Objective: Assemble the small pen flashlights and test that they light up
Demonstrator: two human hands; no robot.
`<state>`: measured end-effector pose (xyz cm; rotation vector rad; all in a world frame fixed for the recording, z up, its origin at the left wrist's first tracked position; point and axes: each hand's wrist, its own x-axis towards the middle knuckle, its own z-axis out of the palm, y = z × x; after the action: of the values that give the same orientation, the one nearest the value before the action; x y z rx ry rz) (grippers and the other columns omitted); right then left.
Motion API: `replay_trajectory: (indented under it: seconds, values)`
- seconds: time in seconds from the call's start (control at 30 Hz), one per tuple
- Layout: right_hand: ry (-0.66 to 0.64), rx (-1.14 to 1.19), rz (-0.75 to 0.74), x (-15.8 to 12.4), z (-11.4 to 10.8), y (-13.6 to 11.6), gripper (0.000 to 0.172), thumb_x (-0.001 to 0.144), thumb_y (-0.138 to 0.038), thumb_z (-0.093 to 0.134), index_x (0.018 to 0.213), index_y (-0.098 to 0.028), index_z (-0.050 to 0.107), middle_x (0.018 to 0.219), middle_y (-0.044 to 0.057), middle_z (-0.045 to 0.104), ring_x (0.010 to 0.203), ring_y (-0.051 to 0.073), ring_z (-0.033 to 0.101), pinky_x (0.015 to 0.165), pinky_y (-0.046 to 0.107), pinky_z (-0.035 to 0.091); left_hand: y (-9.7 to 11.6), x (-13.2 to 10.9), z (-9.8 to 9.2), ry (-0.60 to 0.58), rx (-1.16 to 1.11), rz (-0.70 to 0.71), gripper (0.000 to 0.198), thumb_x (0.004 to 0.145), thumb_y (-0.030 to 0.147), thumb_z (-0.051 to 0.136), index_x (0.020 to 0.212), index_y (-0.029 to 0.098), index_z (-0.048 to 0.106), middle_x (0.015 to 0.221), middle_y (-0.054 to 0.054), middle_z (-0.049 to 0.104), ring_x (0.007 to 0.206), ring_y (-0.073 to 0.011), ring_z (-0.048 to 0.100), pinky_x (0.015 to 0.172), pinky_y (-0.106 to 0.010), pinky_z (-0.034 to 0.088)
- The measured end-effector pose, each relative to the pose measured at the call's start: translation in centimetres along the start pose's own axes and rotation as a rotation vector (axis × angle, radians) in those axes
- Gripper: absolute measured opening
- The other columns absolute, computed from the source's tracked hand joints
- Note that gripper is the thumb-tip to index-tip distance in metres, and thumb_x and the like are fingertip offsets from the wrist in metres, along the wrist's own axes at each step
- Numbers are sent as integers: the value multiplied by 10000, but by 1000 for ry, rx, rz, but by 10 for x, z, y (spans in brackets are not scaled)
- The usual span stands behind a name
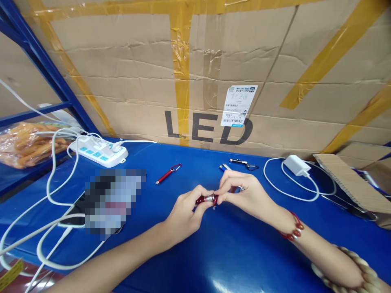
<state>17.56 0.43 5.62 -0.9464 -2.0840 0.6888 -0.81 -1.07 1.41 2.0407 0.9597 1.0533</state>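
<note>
My left hand [185, 209] is closed around the body of a small red keychain flashlight [209, 198] with a silver band. At its right end, the thumb and fingers of my right hand [244, 189] pinch a red part that looks like a clip; the fingertips partly hide it. On the table beyond my hands lies another red keychain flashlight [165, 176] with a red carabiner. A black keychain flashlight [238, 161] with a dark clip lies past my right hand. Next to it, a blue and silver one [224, 167] is partly covered by my right hand.
A large taped cardboard box [137, 81] stands behind the blue table [189, 260]. To the left are a white power strip [100, 152], loose white cables and a pixelated phone-like area [113, 203]. A white charger [296, 166] and cardboard pieces [348, 185] lie right.
</note>
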Motion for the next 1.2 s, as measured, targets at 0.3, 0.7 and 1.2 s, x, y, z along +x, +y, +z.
replay_trajectory:
  seconds: [0.3,0.7,1.2]
  values:
    - [-101,375,451,-1,10,-3,351,696,-458,677,590,-146,554,608,-12,551,504,87,493,426,205,449,-2,2,1,75,87,143,232,839,75,409,961,176,579,895,-34,689,773,-123,636,688,-198,496]
    - [-198,121,451,-5,25,-23,460,929,-466,315,1287,-198,423,768,34,615,675,151,608,675,298,497,-6,3,2,-48,213,114,241,870,122,366,781,179,583,793,-36,581,724,-144,564,691,-263,487]
    - [-216,136,423,-8,43,-16,475,924,-440,334,645,-152,588,566,-11,527,508,98,450,484,211,338,1,-5,7,-108,-264,-229,446,697,36,454,1044,245,265,970,-13,410,662,-81,529,585,-239,475]
